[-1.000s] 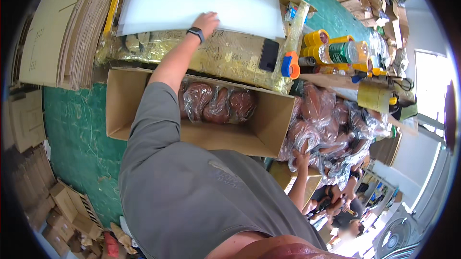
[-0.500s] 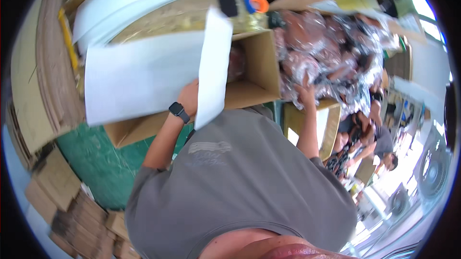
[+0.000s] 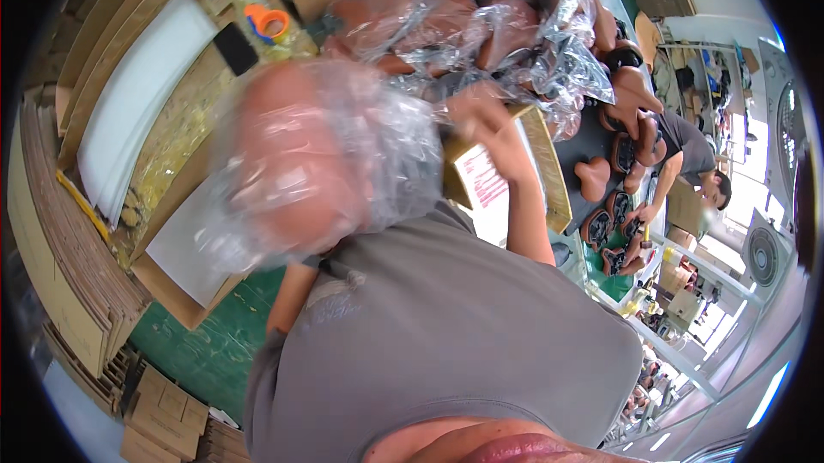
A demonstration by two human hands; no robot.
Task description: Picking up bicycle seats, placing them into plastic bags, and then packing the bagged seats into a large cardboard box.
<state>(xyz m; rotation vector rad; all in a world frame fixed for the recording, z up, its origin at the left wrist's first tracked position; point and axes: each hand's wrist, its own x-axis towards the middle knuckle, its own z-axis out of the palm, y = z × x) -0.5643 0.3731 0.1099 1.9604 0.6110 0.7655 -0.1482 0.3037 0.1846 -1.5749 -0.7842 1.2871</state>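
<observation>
A large brown rounded moulded piece (image 3: 300,163) in a clear plastic bag hangs in front of my chest, blurred by motion. Behind it my left hand is hidden; only the left forearm (image 3: 290,296) shows below. My right hand (image 3: 482,115) is just right of the bag's loose plastic, its fingers smeared, so I cannot tell whether it touches the plastic. Partly covered by the wrapped piece, an open cardboard box (image 3: 190,313) stands at the left with a white sheet (image 3: 190,248) in it.
More bagged brown pieces (image 3: 421,17) are heaped at the far side. A tape dispenser (image 3: 268,24) and a black flat object (image 3: 235,48) lie far left. A smaller carton (image 3: 549,175) stands by my right arm. At right, a co-worker (image 3: 687,150) handles brown pieces.
A bagged brown piece is now raised in front of me. The white sheet at my left hand has gone down into the box. My right hand has moved left, off the heap.
</observation>
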